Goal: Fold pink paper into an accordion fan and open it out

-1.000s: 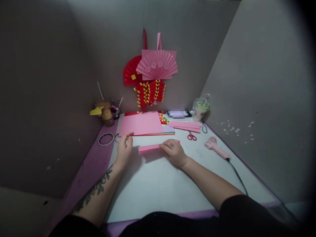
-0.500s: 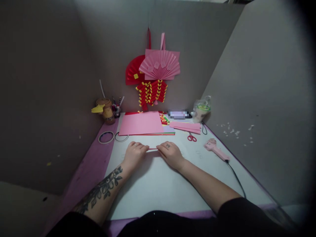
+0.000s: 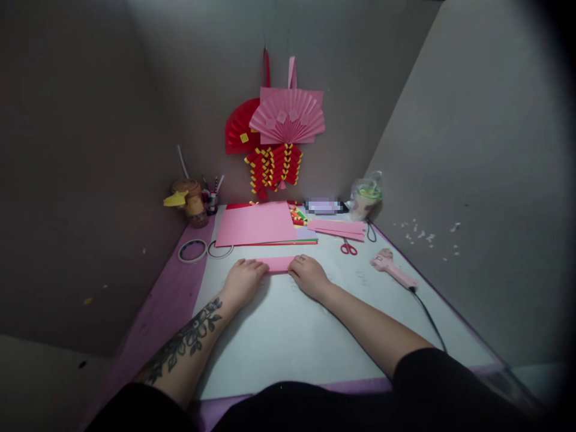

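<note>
Centre of frame: folded pink paper strip (image 3: pixel 278 264) lies flat on the white table (image 3: pixel 288 342). Left hand (image 3: pixel 243 281) and right hand (image 3: pixel 309 277) press down on its two ends, fingers flat, likely pinning the folds tight. Pink sheet stack (image 3: pixel 256 224) just behind; scissors (image 3: pixel 348 248) and glue gun (image 3: pixel 392 269) lie to the right, within reach.

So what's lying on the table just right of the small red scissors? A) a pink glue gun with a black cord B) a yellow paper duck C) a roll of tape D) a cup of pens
A: the pink glue gun lies right of the red scissors, its black cord trailing toward the table's near edge.
</note>
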`<control>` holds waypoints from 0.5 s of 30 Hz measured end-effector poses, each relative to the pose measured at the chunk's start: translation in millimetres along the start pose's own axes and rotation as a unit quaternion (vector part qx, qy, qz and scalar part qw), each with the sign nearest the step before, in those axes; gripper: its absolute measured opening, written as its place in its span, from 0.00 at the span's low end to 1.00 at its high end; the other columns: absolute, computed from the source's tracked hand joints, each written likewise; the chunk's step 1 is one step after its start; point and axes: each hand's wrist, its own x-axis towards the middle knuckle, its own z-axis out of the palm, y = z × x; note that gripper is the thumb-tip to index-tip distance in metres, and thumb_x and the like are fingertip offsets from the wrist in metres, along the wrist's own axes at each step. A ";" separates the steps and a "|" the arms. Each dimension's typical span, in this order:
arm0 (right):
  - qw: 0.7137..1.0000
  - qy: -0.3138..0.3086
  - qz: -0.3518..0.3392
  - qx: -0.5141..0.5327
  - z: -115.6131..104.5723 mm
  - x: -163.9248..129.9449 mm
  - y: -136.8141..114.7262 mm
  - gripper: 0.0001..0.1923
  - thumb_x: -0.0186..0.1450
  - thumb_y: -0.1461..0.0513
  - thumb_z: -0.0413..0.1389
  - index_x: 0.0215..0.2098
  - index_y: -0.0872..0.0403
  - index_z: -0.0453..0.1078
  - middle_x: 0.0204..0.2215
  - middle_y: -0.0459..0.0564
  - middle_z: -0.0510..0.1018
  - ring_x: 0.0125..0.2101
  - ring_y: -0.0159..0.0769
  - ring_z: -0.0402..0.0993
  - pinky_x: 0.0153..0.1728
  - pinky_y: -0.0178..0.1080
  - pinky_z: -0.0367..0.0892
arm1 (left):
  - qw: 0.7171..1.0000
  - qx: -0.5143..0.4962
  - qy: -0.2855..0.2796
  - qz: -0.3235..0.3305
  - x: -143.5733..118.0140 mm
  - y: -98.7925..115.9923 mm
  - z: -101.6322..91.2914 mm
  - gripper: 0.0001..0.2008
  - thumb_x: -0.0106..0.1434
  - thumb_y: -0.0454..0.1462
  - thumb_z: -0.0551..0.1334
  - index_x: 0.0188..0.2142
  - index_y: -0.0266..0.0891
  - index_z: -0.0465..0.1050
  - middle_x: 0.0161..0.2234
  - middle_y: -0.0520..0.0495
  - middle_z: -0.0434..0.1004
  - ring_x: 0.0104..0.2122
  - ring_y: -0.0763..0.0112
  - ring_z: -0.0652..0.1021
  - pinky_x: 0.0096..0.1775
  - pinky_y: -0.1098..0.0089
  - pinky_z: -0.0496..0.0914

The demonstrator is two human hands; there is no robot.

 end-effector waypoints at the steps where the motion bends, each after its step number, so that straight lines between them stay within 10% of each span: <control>1: 1.000 -0.009 0.000 0.007 -0.1 -0.1 -1.1 0.04 0.63 0.65 0.55 0.31 0.55 0.70 0.29 0.49 0.74 0.34 0.37 0.67 0.37 0.38 0.61 | 1.000 0.000 0.006 0.002 0.5 2.3 1.1 0.14 0.60 0.31 0.57 0.45 0.41 0.72 0.42 0.42 0.77 0.42 0.61 0.75 0.45 0.61 0.66; 15: 0.988 -0.117 0.080 0.059 -8.2 7.4 -9.5 0.06 0.66 0.65 0.51 0.36 0.54 0.70 0.35 0.50 0.74 0.40 0.36 0.66 0.41 0.36 0.59 | 0.996 -0.041 -0.060 -0.052 10.9 4.7 11.3 0.11 0.65 0.34 0.52 0.38 0.40 0.73 0.35 0.44 0.74 0.39 0.64 0.72 0.41 0.67 0.65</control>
